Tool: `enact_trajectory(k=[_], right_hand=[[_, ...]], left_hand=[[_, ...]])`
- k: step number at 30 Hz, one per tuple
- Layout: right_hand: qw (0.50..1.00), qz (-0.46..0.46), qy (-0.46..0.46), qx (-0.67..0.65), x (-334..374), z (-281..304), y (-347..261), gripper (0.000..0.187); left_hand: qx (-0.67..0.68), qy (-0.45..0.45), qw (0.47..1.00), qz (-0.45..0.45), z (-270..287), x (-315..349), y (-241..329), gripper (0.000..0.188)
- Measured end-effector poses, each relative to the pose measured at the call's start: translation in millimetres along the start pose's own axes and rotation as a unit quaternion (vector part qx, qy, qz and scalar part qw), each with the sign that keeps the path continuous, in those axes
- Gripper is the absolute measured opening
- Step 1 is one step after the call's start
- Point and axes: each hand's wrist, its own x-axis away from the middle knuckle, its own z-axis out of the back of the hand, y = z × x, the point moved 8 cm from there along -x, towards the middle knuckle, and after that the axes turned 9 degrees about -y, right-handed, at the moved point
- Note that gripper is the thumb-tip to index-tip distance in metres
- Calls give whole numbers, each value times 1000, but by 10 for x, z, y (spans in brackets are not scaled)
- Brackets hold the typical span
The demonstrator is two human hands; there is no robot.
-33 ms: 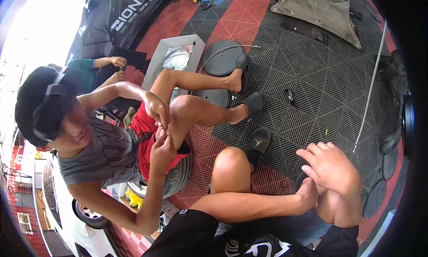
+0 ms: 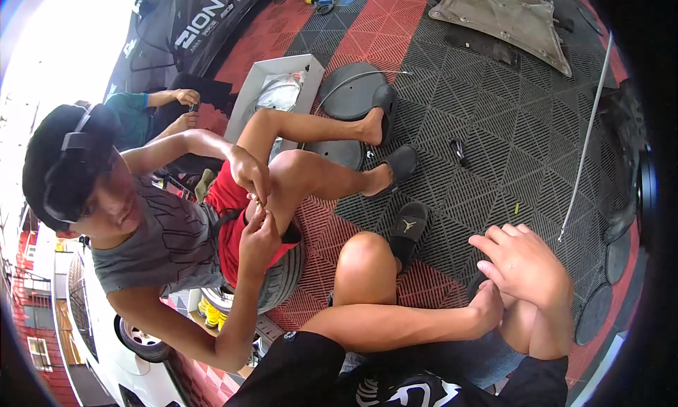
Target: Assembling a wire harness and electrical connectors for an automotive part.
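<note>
So the co-worker on the left just turned their black cap a bit; the fingertip pinch looks unchanged, so that fiddling's probably no further along. Wearer's left hand: fingers hidden, can't tell. Right hand: loosely spread, looks empty. Thin grey cable lies on the floor, just beyond.

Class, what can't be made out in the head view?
Head view:
Tiny object pinched by the grey-topped person: too small to identify.
Bare left hand: fingers hidden by its own back.
White rectangular box: contents partly covered by a bare leg.
White car: cut off by the lower edge.
</note>
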Motion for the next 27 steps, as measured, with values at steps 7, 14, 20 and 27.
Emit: enact_trajectory(k=[7,14,20,27], right_hand=[[1000,10,-17,1,-34,11,-27,39],[1000,10,-17,-3,-257,-27,115,35],[998,54,13,-19,-739,-46,-4,30],[954,193,89,-213,-1719,105,-796,30]], left_hand=[[42,-24,999,-13,-265,-230,112,46],[91,-63,994,-26,-59,96,-36,37],[326,42,913,-242,1098,1677,-616,30],[240,386,863,219,1356,3619,-3138,21]])
